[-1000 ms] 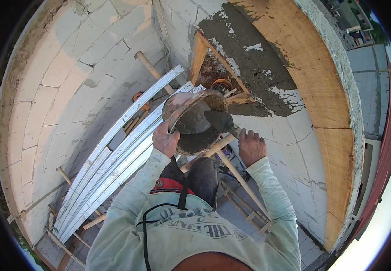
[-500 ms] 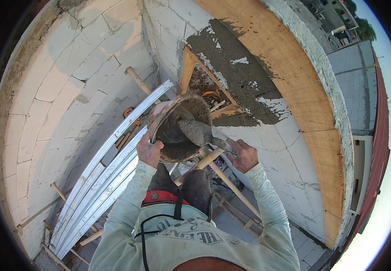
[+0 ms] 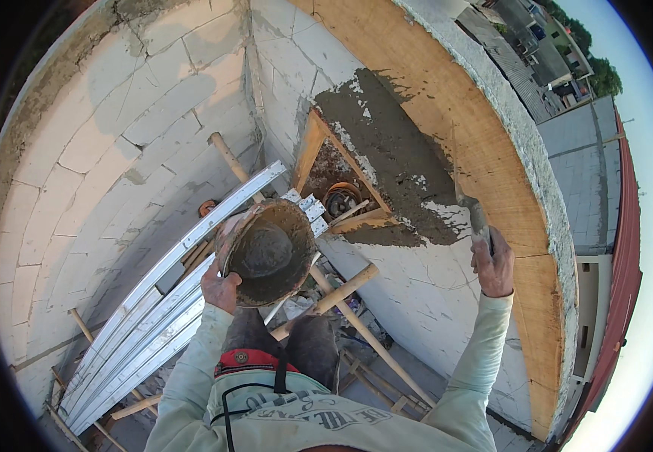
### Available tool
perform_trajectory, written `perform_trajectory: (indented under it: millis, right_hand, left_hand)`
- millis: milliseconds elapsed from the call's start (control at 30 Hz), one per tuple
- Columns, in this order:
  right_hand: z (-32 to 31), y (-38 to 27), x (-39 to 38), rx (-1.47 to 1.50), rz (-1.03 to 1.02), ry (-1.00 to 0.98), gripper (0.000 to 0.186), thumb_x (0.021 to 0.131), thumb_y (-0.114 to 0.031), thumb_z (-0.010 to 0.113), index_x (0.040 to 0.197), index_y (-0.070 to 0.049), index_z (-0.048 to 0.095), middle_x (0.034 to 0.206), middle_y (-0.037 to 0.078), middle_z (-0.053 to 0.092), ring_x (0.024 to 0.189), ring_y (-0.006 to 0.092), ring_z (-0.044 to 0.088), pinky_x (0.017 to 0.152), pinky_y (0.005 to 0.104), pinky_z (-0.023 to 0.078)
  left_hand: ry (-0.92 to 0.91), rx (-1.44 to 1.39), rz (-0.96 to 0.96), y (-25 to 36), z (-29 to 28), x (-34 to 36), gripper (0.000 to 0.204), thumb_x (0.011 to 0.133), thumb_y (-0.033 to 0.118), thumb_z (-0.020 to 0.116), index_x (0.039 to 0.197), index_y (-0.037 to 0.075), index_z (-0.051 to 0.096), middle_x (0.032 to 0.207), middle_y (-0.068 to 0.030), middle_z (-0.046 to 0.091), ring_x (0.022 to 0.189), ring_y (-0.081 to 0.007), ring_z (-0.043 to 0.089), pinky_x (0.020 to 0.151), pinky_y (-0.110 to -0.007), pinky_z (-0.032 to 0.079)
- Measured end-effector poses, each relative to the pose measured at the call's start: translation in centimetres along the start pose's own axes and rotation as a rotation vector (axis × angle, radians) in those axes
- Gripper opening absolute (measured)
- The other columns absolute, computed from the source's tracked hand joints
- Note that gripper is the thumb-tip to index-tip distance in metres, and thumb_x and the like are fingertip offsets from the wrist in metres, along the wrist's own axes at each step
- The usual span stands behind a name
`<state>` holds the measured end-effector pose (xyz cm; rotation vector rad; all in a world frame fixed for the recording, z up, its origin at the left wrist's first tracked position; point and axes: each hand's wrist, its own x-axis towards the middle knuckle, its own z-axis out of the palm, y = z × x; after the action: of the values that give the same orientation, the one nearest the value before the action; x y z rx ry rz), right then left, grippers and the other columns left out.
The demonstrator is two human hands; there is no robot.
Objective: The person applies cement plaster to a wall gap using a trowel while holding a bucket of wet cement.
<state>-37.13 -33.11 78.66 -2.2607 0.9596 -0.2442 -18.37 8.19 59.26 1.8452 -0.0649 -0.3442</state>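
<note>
My left hand [image 3: 221, 291] grips the near left rim of a mortar-smeared bucket [image 3: 301, 260], its mouth tipped toward me and wet grey mortar [image 3: 264, 252] inside. Out to the right, my right hand [image 3: 494, 264] is closed around the handle of a trowel [image 3: 479, 218]. The trowel's blade shows almost edge-on, close to the wall where fresh mortar meets a tan wooden board [image 3: 522, 177]; I cannot tell whether it touches. Dark wet mortar [image 3: 386, 147] covers part of the light block wall [image 3: 424, 275], around a wood-framed opening [image 3: 364, 172].
Long silvery metal channels [image 3: 179, 237] lean at the left, beside another block wall [image 3: 77, 196]. Wooden poles [image 3: 341, 297] cross below the bucket, near my legs. An orange-rimmed bucket [image 3: 339, 197] shows through the framed opening. Rooftops [image 3: 530, 64] lie beyond the wall at the upper right.
The trowel has come out of the bucket and moved right and up to the wall with my right hand. The bucket and my left hand have shifted slightly left and down.
</note>
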Motion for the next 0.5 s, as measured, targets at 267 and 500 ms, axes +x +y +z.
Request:
perform_trajectory:
  millis: [267,500]
  right_hand:
    - [2.6,1.7,-8.5,-0.367,-0.117,-0.122,0.036,0.082,-0.024,0.070,0.108,-0.001,0.060,0.092,0.020,0.067,0.078,0.0408,0.065,0.066,0.0471,0.051]
    - [12.6,3.2,-10.6,-0.694,-0.346,-0.252,0.039,0.076,-0.017,0.064,0.111,-0.002,0.058,0.091,0.016,0.061,0.082,0.0322,0.065,0.065,0.0446,0.054]
  left_hand:
    - [-0.143,0.057,-0.014,-0.3,2.3,-0.4,0.070,0.062,0.003,0.057,0.132,0.002,0.057,0.118,-0.0184,0.067,0.106,-0.0223,0.064,0.094,-0.028,0.045]
    - [-0.246,0.124,0.060,3.1,5.2,-2.1,0.063,0.065,0.007,0.061,0.128,0.003,0.060,0.105,-0.0194,0.069,0.097,-0.0286,0.066,0.088,-0.034,0.049]
